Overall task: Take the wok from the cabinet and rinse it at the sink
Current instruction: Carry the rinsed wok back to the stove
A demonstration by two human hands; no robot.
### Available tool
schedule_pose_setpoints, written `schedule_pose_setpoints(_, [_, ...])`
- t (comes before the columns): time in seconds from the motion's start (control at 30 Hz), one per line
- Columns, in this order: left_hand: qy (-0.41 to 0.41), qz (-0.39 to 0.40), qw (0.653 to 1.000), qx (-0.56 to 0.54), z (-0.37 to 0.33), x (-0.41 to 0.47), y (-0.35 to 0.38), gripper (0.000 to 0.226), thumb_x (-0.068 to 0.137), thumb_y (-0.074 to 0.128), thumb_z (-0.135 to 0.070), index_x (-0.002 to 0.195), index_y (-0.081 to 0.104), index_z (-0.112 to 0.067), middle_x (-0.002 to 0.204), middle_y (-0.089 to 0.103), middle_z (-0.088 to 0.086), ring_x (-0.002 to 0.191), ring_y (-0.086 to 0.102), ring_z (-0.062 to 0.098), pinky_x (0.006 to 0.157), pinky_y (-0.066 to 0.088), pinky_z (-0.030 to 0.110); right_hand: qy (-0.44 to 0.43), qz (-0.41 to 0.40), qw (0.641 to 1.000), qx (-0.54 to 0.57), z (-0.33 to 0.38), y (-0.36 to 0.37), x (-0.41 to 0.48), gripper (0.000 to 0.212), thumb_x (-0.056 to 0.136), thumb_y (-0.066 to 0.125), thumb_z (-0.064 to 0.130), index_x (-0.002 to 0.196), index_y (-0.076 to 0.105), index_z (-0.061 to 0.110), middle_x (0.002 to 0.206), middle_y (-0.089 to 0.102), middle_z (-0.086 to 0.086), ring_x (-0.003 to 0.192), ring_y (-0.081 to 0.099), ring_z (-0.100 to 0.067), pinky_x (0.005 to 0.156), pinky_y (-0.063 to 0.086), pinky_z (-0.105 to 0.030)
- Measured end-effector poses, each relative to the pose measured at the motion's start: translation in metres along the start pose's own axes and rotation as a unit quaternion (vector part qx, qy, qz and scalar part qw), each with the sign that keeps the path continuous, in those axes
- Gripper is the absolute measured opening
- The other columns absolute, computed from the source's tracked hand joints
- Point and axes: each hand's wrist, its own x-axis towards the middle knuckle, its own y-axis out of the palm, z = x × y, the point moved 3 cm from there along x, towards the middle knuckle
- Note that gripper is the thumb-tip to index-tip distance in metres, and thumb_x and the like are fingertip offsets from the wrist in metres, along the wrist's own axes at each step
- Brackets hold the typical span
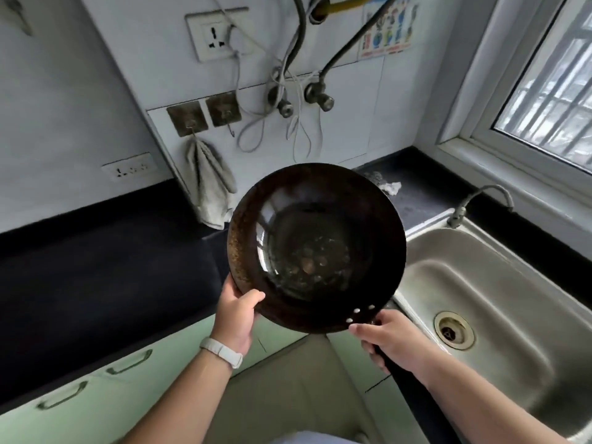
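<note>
A dark countertop (96,267) wraps the corner of the kitchen, running under a pale wall on the left and under a window (544,100) on the right. Set into its right leg is a steel sink (499,283) with a round drain (454,330) and a curved faucet (474,203) at its far rim. Pale green cabinet fronts (96,398) with 3 visible bar handles sit below the counter on the left. The wok (315,248), black and round with brown residue in its bowl, is held in the air over the counter's inner corner, just left of the sink, its open face tilted toward the camera. A grey cloth (209,184) hangs from 1 of 2 wall hooks behind it. The right hand (389,341) is clamped around the wok's dark handle (403,382), below 3 pale rivets. The left hand (237,315), with a white wristband (221,351), grips the wok's lower left rim, thumb lying over the edge. A wall socket (214,36) sits above, with cords trailing down.
</note>
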Motion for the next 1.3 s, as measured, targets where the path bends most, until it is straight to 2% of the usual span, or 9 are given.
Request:
schedule_pose_setpoints(0.23, [0.019,-0.042,0.999,-0.029,-0.029,0.006,-0.148,0.057,0.084,0.051,0.014,0.127,0.059,-0.023,0.114,0.072,0.008,0.106,0.067,0.028,0.08,0.059,0.04,-0.016,0.034,0.999,-0.029,0.043,0.135,0.023,0.032,0.093,0.065,0.006,0.065,0.051,0.005,0.05,0.05,-0.007,0.033,0.043,-0.019,0.036,0.035,-0.023])
schedule_pose_setpoints(0.4, [0.032,-0.068,0.997,-0.034,-0.047,0.005,-0.265,0.052,0.072,0.057,-0.001,0.115,0.064,-0.027,0.103,0.074,0.007,0.098,0.066,0.032,0.08,0.057,0.05,-0.023,0.066,0.994,-0.08,0.069,0.243,0.032,0.033,0.092,0.068,0.011,0.064,0.053,0.004,0.055,0.051,-0.015,0.035,0.042,-0.021,0.037,0.037,-0.025])
schedule_pose_setpoints(0.47, [0.036,-0.081,0.995,-0.049,-0.05,0.003,-0.307,0.052,0.072,0.057,0.0,0.115,0.064,-0.028,0.108,0.072,0.012,0.101,0.066,0.034,0.085,0.054,0.058,-0.023,0.076,0.992,-0.101,0.077,0.282,0.033,0.035,0.092,0.068,0.013,0.061,0.054,0.007,0.054,0.053,-0.015,0.036,0.043,-0.021,0.037,0.038,-0.025])
schedule_pose_setpoints(0.57, [0.051,-0.103,0.991,-0.061,-0.056,-0.005,-0.361,0.05,0.081,0.053,0.009,0.116,0.064,-0.026,0.109,0.072,0.011,0.104,0.067,0.035,0.083,0.057,0.054,-0.025,0.101,0.987,-0.124,0.091,0.334,0.032,0.033,0.092,0.068,0.014,0.063,0.053,0.008,0.055,0.054,-0.01,0.037,0.044,-0.021,0.039,0.039,-0.026])
schedule_pose_setpoints(0.67, [0.057,-0.132,0.986,-0.078,-0.059,-0.018,-0.404,0.051,0.085,0.051,0.011,0.118,0.062,-0.026,0.106,0.074,0.004,0.099,0.07,0.026,0.078,0.06,0.046,-0.03,0.122,0.982,-0.143,0.105,0.377,0.03,0.03,0.093,0.067,0.011,0.067,0.052,0.006,0.052,0.052,-0.006,0.035,0.043,-0.018,0.038,0.037,-0.025])
schedule_pose_setpoints(0.77, [0.059,-0.159,0.98,-0.1,-0.059,-0.032,-0.441,0.054,0.086,0.051,0.012,0.12,0.062,-0.028,0.104,0.075,-0.003,0.097,0.071,0.017,0.072,0.057,0.033,-0.031,0.152,0.975,-0.159,0.114,0.415,0.029,0.027,0.093,0.067,0.011,0.071,0.052,0.006,0.054,0.052,-0.007,0.037,0.043,-0.018,0.039,0.037,-0.026])
schedule_pose_setpoints(0.9, [0.069,-0.21,0.969,-0.11,-0.054,-0.049,-0.479,0.057,0.079,0.058,0.002,0.124,0.059,-0.034,0.112,0.073,-0.006,0.107,0.067,0.022,0.087,0.057,0.045,-0.014,0.197,0.964,-0.177,0.122,0.455,0.034,0.023,0.093,0.067,0.013,0.077,0.052,0.006,0.058,0.051,-0.008,0.039,0.042,-0.017,0.039,0.035,-0.025])
schedule_pose_setpoints(1.17, [0.11,-0.305,0.942,-0.083,-0.053,-0.062,-0.527,0.083,0.073,0.064,-0.003,0.139,0.044,-0.048,0.133,0.061,-0.011,0.123,0.059,0.017,0.099,0.052,0.05,-0.01,0.283,0.935,-0.214,0.139,0.52,0.063,0.028,0.094,0.067,0.016,0.073,0.052,0.004,0.057,0.05,-0.009,0.04,0.042,-0.018,0.04,0.037,-0.027])
schedule_pose_setpoints(1.3, [0.125,-0.334,0.931,-0.077,-0.066,-0.046,-0.543,0.088,0.076,0.062,0.003,0.141,0.041,-0.053,0.139,0.056,-0.01,0.128,0.055,0.016,0.101,0.05,0.051,-0.011,0.316,0.921,-0.227,0.156,0.549,0.096,0.032,0.094,0.067,0.018,0.067,0.053,0.006,0.055,0.05,-0.009,0.04,0.043,-0.018,0.041,0.038,-0.028])
